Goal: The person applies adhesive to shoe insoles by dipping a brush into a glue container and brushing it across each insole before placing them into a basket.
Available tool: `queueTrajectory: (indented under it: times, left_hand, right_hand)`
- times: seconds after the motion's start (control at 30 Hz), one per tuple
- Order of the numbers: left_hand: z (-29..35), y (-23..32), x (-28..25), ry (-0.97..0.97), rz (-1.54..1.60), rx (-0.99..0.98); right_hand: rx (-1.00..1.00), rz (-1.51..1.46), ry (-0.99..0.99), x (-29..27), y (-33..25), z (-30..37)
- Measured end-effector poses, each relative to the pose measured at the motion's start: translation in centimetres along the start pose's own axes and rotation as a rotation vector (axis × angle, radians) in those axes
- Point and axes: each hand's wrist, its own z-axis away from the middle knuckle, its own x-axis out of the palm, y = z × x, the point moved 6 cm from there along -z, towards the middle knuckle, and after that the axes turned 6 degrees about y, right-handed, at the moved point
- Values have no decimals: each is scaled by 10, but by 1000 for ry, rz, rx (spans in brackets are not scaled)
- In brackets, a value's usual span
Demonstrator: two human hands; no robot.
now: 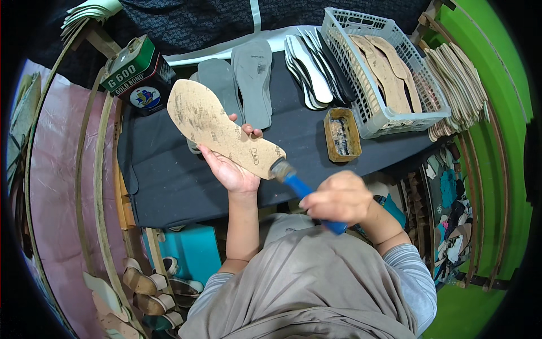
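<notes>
My left hand (234,164) is closed round the edges of a tan insole (206,116), palm up beneath it, with fingertips showing on its far edge. Dark smudges and small printed marks cover the insole's upper face. In my right hand (341,196), slightly blurred, is a brush (299,183) with a blue handle and a metal collar. Its dark bristles meet the narrow heel end of the insole. Just beyond my right hand stands an open yellowish tub (341,135) with dark, crusted residue inside.
Grey insoles (252,85) lie stacked on the dark table (186,181), beside white and black ones (313,70). A white plastic basket (389,121) holds tan insoles. A green and black can (141,76) stands at the far left. More stacked soles (460,87) flank the basket.
</notes>
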Motion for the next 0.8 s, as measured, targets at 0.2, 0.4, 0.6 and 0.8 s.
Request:
queueTrajectory:
  times: [0.2,0.4,0.6,0.8]
  left_hand:
    - [9,3,12,-134,42,17]
    - [9,-13,17,-124,33,-38]
    - [10,-47,24,-200,43,-202]
    - [4,-87,34,-128,2,-270]
  right_hand:
    - [320,517,282,-62,36,21]
    - [749,514,181,-65,79,63]
    - [781,424,-73,-54,89,88]
    - [763,454,-222,-78,75,77]
